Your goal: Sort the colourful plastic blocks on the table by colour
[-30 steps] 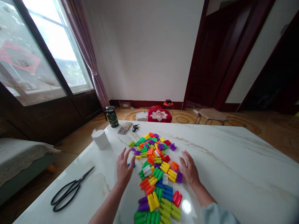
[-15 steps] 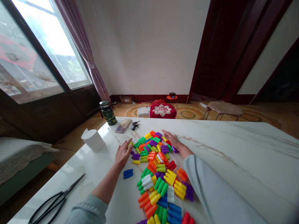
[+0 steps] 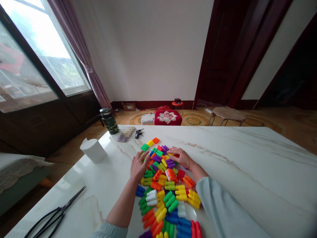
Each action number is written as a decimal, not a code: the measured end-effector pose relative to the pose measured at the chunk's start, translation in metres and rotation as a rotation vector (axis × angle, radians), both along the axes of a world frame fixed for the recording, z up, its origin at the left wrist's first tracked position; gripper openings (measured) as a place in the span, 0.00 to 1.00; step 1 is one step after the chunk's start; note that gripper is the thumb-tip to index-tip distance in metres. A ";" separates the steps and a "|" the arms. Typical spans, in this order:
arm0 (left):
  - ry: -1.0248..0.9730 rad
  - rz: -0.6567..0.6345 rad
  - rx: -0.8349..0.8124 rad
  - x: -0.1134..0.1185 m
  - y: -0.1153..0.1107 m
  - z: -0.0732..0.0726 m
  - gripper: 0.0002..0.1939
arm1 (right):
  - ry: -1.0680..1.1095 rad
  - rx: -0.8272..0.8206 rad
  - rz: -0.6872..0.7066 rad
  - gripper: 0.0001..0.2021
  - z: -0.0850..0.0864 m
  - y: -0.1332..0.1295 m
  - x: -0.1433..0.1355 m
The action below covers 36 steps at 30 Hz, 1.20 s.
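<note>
- Plastic, multicoloured, finger-shaped blocks (image 3: 170, 201) lie heaped on the white, veined worktop (image 3: 235, 172).
- Left hand (image 3: 138, 167) and right hand (image 3: 183, 158) flank the heap's far part, open, fingers curved, neither visibly gripping.
- Uneven inward pressure could topple upper blocks or send loose pieces sliding outward.

Daylight from left, slight blur
</note>
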<state>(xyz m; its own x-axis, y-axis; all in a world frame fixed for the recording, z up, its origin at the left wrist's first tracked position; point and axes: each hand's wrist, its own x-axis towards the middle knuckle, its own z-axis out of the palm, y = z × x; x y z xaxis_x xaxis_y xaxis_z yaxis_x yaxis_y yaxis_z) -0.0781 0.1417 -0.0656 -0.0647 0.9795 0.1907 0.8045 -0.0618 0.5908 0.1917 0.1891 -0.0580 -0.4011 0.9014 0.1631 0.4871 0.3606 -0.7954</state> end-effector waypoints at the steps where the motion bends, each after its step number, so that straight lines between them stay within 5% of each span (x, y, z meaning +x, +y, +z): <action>1: -0.014 -0.002 0.005 0.007 -0.002 0.001 0.25 | 0.039 0.004 -0.026 0.23 -0.002 -0.006 0.006; 9: -0.009 -0.101 0.063 0.049 -0.009 0.001 0.23 | 0.202 -0.009 -0.202 0.26 -0.008 -0.040 0.034; 15: -0.161 -0.190 -0.032 0.043 -0.015 0.021 0.26 | 0.097 -0.012 -0.272 0.32 0.008 -0.054 0.034; 17: -0.180 -0.204 -0.015 0.026 -0.043 0.030 0.28 | 0.056 -0.016 -0.274 0.34 0.016 -0.076 0.046; 20: -0.149 -0.256 0.025 -0.006 -0.121 0.032 0.39 | -0.092 0.031 -0.334 0.33 0.014 -0.142 0.068; 22: -0.069 -0.310 0.033 -0.019 -0.185 0.019 0.48 | -0.204 0.083 -0.372 0.36 -0.001 -0.205 0.077; 24: 0.022 -0.365 0.043 -0.018 -0.240 -0.001 0.60 | -0.299 0.146 -0.367 0.48 -0.023 -0.265 0.074; 27: 0.104 -0.298 0.122 0.008 -0.281 -0.026 0.66 | -0.419 0.229 -0.320 0.63 -0.048 -0.322 0.054; 30: 0.131 -0.264 0.127 0.040 -0.272 -0.035 0.68 | -0.457 0.260 -0.414 0.64 -0.050 -0.323 0.033; 36: 0.071 -0.224 0.112 0.078 -0.232 -0.027 0.64 | -0.393 0.218 -0.400 0.54 -0.026 -0.268 0.039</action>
